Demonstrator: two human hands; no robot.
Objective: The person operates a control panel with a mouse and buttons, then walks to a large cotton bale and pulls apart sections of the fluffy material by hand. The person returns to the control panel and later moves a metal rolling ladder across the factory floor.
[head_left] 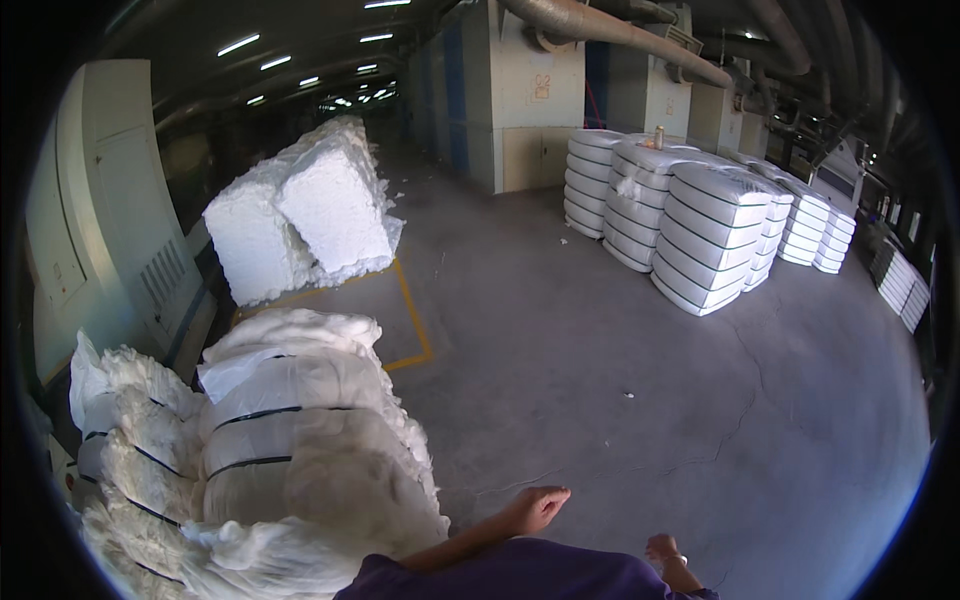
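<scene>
My left hand (pixel 540 509) is held out over the grey floor in a loose fist, with nothing showing in it. Lower and to the right is my right hand (pixel 663 547), small in view with its fingers curled in; something pale shows at its wrist. Neither hand touches anything. Left of my left forearm stands a bale of white fibre (pixel 335 385), with dark straps around it and its wrapping partly torn back. A second strapped bale (pixel 150 450) with ragged fluff bulging out sits against its left side.
Unwrapped white fibre blocks (pixel 335 205) stand farther off by a yellow floor line (pixel 408 310). Wrapped, strapped bales (pixel 705 230) form a row at the right, with a small cylindrical object (pixel 659 137) on top. A pale cabinet (pixel 130 200) lines the left; overhead runs a thick pipe (pixel 620 38).
</scene>
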